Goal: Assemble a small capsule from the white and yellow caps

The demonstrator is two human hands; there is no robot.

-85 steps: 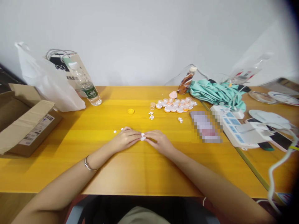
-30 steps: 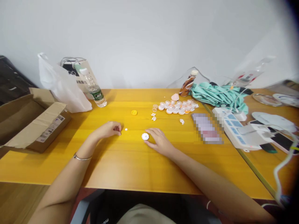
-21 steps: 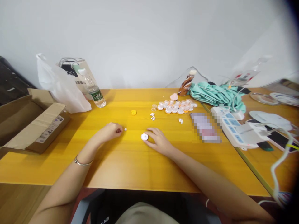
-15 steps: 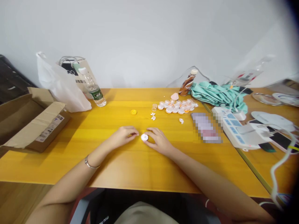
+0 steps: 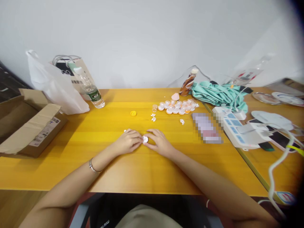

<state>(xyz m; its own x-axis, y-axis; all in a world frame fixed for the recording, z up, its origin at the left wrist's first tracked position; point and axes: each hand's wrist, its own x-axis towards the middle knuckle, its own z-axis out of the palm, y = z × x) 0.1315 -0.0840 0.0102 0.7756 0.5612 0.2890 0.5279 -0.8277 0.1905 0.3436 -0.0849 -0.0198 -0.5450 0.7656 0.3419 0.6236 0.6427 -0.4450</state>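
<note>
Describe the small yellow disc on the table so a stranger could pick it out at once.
Start at the water bottle standing at the back left of the yellow wooden table. Right of it, lying alone on bare wood, is the yellow disc. It is solid yellow, whereas the cluster of round caps farther right is white and orange.

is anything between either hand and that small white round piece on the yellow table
Nothing visible. The left hand and right hand both meet the small white round plastic piece with their fingertips on the yellow wooden table.
</note>
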